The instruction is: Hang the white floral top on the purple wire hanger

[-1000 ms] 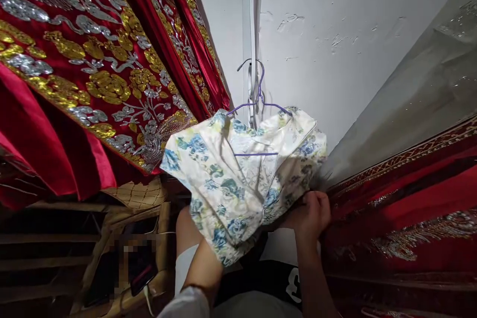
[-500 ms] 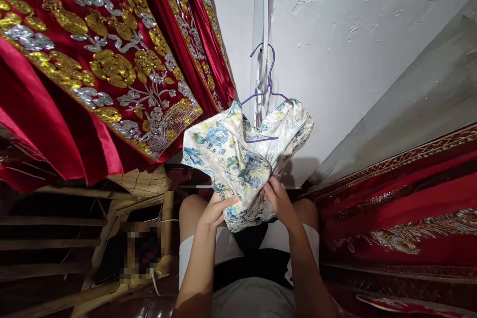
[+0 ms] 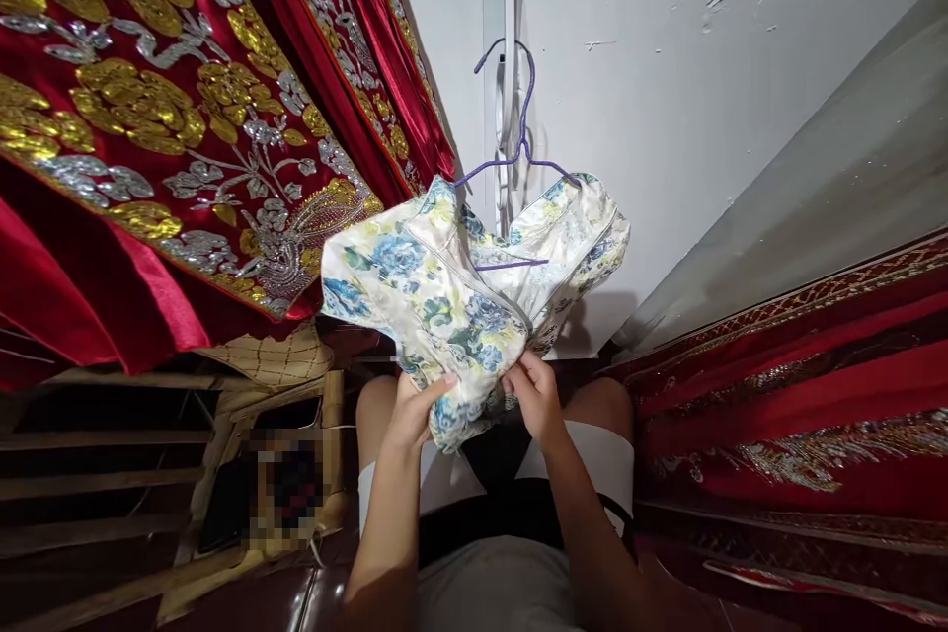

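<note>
A cream garment with blue and yellow flowers [image 3: 459, 296] hangs on a purple wire hanger [image 3: 518, 143], whose hook rests on a white pipe on the wall. My left hand [image 3: 416, 407] grips the garment's lower edge from the left, thumb on top of the cloth. My right hand [image 3: 534, 395] pinches the same bunched hem from the right. Both hands are closed on the fabric, close together, above my knees.
Red robes with gold and silver embroidery [image 3: 185, 128] hang at the left. More red embroidered cloth [image 3: 800, 385] lies at the right under a grey sloping surface. A wicker and bamboo chair [image 3: 274, 454] stands at lower left. The white wall [image 3: 667, 69] is straight ahead.
A second ago the garment was spread wide with my hands apart. Both hands have since come together at the hem, bunching the cloth, and the view has tilted down slightly.
</note>
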Demonstrator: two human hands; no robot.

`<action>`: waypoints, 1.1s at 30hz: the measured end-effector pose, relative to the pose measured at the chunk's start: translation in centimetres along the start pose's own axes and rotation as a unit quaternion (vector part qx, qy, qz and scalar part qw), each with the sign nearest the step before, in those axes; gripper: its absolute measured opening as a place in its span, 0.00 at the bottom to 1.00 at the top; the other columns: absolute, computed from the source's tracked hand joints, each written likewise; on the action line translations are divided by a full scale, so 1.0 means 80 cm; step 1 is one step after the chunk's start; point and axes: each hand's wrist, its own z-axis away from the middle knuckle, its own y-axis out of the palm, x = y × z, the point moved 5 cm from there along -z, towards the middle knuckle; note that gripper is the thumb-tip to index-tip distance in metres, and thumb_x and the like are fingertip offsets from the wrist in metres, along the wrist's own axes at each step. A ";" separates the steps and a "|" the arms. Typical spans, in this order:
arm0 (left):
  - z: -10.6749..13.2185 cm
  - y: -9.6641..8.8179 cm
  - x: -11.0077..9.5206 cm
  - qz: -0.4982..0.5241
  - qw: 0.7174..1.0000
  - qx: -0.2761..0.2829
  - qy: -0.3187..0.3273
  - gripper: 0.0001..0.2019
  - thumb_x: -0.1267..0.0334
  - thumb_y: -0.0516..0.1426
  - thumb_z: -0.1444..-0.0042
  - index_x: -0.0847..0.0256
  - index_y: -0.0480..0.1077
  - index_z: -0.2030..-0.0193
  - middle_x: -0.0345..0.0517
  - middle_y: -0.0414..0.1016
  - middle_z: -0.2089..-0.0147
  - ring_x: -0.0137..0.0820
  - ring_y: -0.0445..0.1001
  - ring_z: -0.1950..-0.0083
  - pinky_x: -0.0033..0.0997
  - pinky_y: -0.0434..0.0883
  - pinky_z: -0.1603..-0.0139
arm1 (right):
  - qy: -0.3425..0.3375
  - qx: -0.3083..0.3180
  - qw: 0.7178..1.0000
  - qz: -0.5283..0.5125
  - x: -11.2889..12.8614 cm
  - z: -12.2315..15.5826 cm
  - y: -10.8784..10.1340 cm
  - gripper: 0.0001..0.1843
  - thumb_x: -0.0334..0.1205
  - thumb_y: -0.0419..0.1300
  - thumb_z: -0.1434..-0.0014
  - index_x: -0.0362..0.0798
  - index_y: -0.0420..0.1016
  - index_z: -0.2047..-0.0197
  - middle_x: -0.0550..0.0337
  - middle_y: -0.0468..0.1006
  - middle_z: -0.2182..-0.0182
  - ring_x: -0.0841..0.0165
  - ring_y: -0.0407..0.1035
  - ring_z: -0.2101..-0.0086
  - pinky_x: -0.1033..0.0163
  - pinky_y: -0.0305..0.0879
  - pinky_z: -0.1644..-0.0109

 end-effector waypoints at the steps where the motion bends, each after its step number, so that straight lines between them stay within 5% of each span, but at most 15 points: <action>1: -0.003 -0.006 -0.005 -0.024 0.996 -0.054 0.063 0.33 0.55 0.73 0.63 0.60 0.71 0.48 0.54 0.79 0.51 0.48 0.77 0.45 0.45 0.73 0.41 | 0.005 -0.017 1.000 -0.011 0.000 0.001 -0.002 0.20 0.56 0.62 0.42 0.50 0.65 0.74 0.67 0.61 0.82 0.73 0.55 0.79 0.65 0.53 0.73; 3: 0.000 -0.016 -0.014 -0.083 0.958 -0.178 0.210 0.29 0.57 0.70 0.56 0.58 0.69 0.47 0.53 0.73 0.43 0.45 0.73 0.40 0.42 0.69 0.37 | 0.023 -0.028 0.999 -0.023 -0.001 0.002 -0.006 0.21 0.56 0.62 0.43 0.50 0.64 0.76 0.68 0.60 0.84 0.74 0.53 0.80 0.65 0.51 0.74; 5: 0.010 -0.011 -0.013 -0.140 0.904 -0.242 0.323 0.27 0.60 0.67 0.51 0.56 0.66 0.44 0.53 0.66 0.37 0.43 0.66 0.34 0.39 0.66 0.34 | 0.041 -0.021 0.999 -0.021 -0.004 0.001 -0.007 0.23 0.57 0.62 0.43 0.50 0.62 0.77 0.69 0.59 0.85 0.75 0.51 0.81 0.65 0.50 0.75; 7: 0.016 0.014 0.000 -0.192 0.898 -0.174 0.357 0.25 0.63 0.66 0.48 0.54 0.67 0.44 0.53 0.66 0.38 0.42 0.67 0.36 0.39 0.66 0.36 | 0.052 -0.005 0.999 -0.012 -0.008 0.001 -0.004 0.25 0.60 0.61 0.44 0.51 0.60 0.78 0.70 0.57 0.85 0.75 0.50 0.82 0.64 0.48 0.76; 11: 0.022 0.082 0.035 -0.242 0.917 0.071 0.310 0.07 0.63 0.59 0.39 0.56 0.71 0.54 0.47 0.73 0.58 0.38 0.73 0.56 0.37 0.70 0.50 | 0.051 0.044 0.997 0.039 0.000 -0.004 0.002 0.22 0.57 0.59 0.41 0.49 0.64 0.77 0.69 0.59 0.87 0.75 0.52 0.83 0.65 0.50 0.77; 16: 0.024 0.123 0.048 -0.287 0.890 0.117 0.335 0.07 0.64 0.52 0.33 0.56 0.68 0.63 0.46 0.69 0.65 0.35 0.69 0.63 0.34 0.67 0.61 | -0.066 -0.006 0.994 0.088 0.091 -0.046 -0.015 0.16 0.43 0.57 0.37 0.48 0.69 0.76 0.67 0.65 0.85 0.75 0.56 0.82 0.66 0.56 0.75; 22: 0.009 0.140 0.065 -0.386 0.826 0.216 0.348 0.09 0.69 0.49 0.34 0.58 0.66 0.65 0.47 0.68 0.64 0.36 0.69 0.61 0.33 0.67 0.59 | -0.182 -0.023 0.982 0.051 0.222 -0.125 -0.009 0.17 0.45 0.58 0.34 0.46 0.68 0.72 0.68 0.64 0.82 0.80 0.55 0.84 0.72 0.49 0.80; 25: -0.003 0.147 0.023 -0.392 0.812 0.270 0.338 0.05 0.68 0.53 0.36 0.59 0.70 0.60 0.47 0.71 0.63 0.35 0.71 0.62 0.33 0.68 0.59 | -0.189 0.004 0.981 0.039 0.234 -0.129 0.003 0.17 0.44 0.56 0.32 0.47 0.66 0.72 0.69 0.62 0.82 0.82 0.54 0.84 0.74 0.47 0.80; 29: -0.011 0.162 -0.106 -0.278 0.830 0.209 0.436 0.18 0.62 0.55 0.32 0.58 0.67 0.38 0.48 0.77 0.56 0.33 0.75 0.58 0.34 0.71 0.52 | -0.175 0.024 0.983 0.042 0.223 -0.107 0.010 0.15 0.39 0.54 0.32 0.47 0.66 0.72 0.69 0.63 0.83 0.80 0.54 0.84 0.72 0.48 0.80; 33: -0.009 0.196 -0.205 -0.308 0.770 0.158 0.535 0.10 0.62 0.54 0.30 0.61 0.74 0.49 0.47 0.77 0.57 0.31 0.74 0.59 0.33 0.70 0.52 | -0.208 0.043 0.974 0.080 0.222 -0.102 0.016 0.15 0.39 0.55 0.32 0.48 0.68 0.72 0.68 0.64 0.82 0.78 0.55 0.82 0.69 0.50 0.77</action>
